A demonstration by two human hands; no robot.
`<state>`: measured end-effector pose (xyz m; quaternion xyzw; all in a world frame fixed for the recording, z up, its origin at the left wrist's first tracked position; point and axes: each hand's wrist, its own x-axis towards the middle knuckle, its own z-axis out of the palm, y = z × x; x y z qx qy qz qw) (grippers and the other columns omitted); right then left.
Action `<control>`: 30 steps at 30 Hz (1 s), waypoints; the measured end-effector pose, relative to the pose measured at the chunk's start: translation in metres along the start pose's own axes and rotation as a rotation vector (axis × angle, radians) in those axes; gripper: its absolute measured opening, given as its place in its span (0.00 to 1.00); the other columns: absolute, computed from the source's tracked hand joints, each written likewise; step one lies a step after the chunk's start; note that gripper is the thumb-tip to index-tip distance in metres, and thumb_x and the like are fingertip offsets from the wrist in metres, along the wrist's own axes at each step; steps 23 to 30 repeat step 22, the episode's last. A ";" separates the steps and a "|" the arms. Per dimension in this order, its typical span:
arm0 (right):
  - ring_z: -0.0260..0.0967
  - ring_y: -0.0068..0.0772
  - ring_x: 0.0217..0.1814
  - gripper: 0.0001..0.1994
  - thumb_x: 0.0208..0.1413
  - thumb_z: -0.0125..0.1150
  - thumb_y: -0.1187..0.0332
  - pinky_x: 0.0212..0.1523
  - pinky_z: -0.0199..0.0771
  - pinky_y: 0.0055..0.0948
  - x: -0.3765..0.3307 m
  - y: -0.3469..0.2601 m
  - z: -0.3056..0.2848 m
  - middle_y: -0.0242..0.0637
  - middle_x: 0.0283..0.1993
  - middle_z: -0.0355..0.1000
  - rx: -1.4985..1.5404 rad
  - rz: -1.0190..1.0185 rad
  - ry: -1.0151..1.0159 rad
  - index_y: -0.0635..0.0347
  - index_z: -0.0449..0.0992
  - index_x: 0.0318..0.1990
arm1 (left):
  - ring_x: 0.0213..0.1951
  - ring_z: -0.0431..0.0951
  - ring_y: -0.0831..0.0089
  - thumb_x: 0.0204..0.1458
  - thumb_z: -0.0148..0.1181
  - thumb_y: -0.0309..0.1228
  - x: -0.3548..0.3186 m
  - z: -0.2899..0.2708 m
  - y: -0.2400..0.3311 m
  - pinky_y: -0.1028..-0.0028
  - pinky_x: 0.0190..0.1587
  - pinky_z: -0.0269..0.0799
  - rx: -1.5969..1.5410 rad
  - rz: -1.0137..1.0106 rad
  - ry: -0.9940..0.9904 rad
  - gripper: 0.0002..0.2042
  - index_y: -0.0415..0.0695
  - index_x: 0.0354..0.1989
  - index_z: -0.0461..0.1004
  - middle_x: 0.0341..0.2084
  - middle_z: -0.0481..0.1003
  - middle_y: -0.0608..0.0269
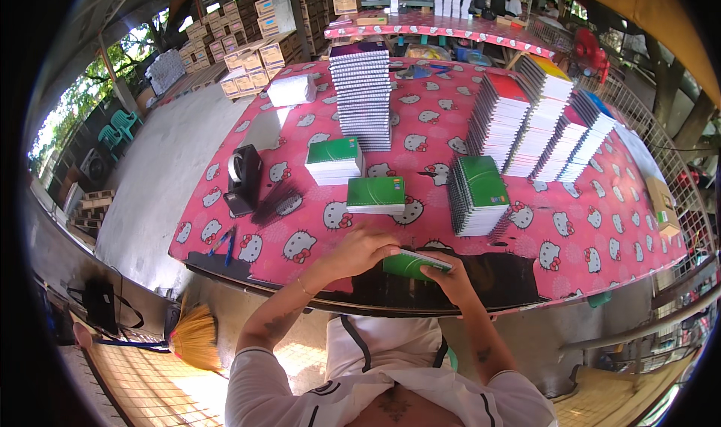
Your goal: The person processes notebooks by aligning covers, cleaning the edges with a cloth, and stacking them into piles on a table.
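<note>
Close to the table's front edge, my right hand [450,279] grips a small green-covered notebook [408,265], thumb on the cover and the page edges turned away from me. My left hand [363,248] is at its left end, the bent fingertips pressed together at the top corner. Whether something thin sits between them is too small to tell. Beyond my hands lie a green-covered block of pages [375,195] and a thicker green-covered stack [333,159]. To their right stands a stack of spiral-bound green notebooks [479,196].
A pile of black binding coils [277,204] lies beside a black tape dispenser [243,181]. Blue-handled tools [229,247] rest near the front left edge. Tall notebook stacks [362,96] rise at the back, more [502,119] at right. A broom [194,340] is at lower left.
</note>
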<state>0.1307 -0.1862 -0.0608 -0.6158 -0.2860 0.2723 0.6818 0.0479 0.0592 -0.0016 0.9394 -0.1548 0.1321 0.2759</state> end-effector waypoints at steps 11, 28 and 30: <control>0.70 0.20 0.48 0.18 0.60 0.63 0.73 0.51 0.71 0.22 -0.002 0.002 -0.001 0.33 0.49 0.76 -0.004 0.001 -0.029 0.67 0.75 0.57 | 0.38 0.77 0.58 0.55 0.64 0.35 0.005 -0.005 0.006 0.62 0.45 0.70 -0.099 0.058 0.014 0.10 0.44 0.41 0.77 0.33 0.77 0.61; 0.69 0.18 0.48 0.16 0.61 0.63 0.71 0.51 0.70 0.21 -0.003 0.010 -0.002 0.32 0.50 0.77 -0.063 -0.014 -0.023 0.62 0.76 0.57 | 0.42 0.80 0.57 0.58 0.62 0.36 0.002 -0.016 0.008 0.60 0.45 0.74 -0.268 -0.063 -0.108 0.11 0.41 0.40 0.75 0.40 0.76 0.54; 0.69 0.18 0.48 0.16 0.61 0.63 0.71 0.51 0.70 0.21 -0.003 0.010 -0.002 0.32 0.50 0.77 -0.063 -0.014 -0.023 0.62 0.76 0.57 | 0.42 0.80 0.57 0.58 0.62 0.36 0.002 -0.016 0.008 0.60 0.45 0.74 -0.268 -0.063 -0.108 0.11 0.41 0.40 0.75 0.40 0.76 0.54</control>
